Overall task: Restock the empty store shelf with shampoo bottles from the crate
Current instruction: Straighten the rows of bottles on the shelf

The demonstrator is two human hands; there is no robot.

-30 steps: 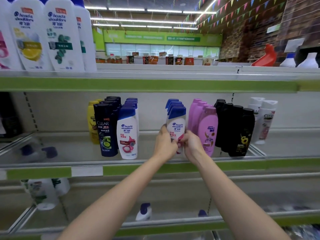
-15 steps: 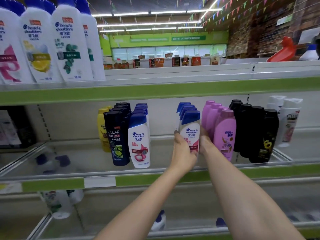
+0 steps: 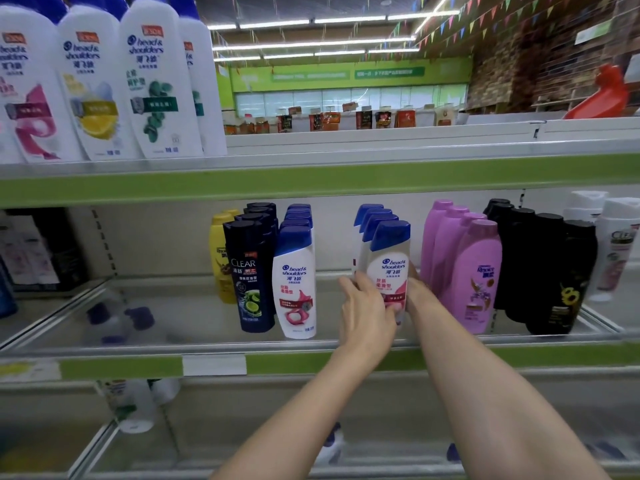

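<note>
1. The white Head & Shoulders bottle (image 3: 389, 268) with a blue cap and pink label stands upright at the front of a short row on the middle shelf (image 3: 311, 363), held between both hands.
2. The left hand (image 3: 365, 315) wraps its fingers around the bottle's left side and lower front.
3. The right hand (image 3: 417, 294) grips the bottle's right side; most of its fingers are hidden behind the bottle, between it and the pink row.
4. Behind the held bottle, three more blue-capped bottles (image 3: 372, 216) line up toward the back of the shelf.
5. Just to the right stands a row of pink Rejoice bottles (image 3: 479, 275), then a row of black bottles (image 3: 550, 271), then white Clear bottles (image 3: 620, 244) at the frame's edge.
6. To the left, apart from the held bottle, stands another row of Head & Shoulders bottles (image 3: 294, 282), with dark blue Clear bottles (image 3: 249, 271) beside it and yellow bottles (image 3: 221, 258) beyond those.
7. The left stretch of the middle shelf holds no upright rows.
8. On the top shelf (image 3: 381, 174), large white Head & Shoulders bottles (image 3: 156, 88) stand at the left.
9. The lower shelf (image 3: 398, 471) shows a few white, blue-capped bottles, blurred.
</note>
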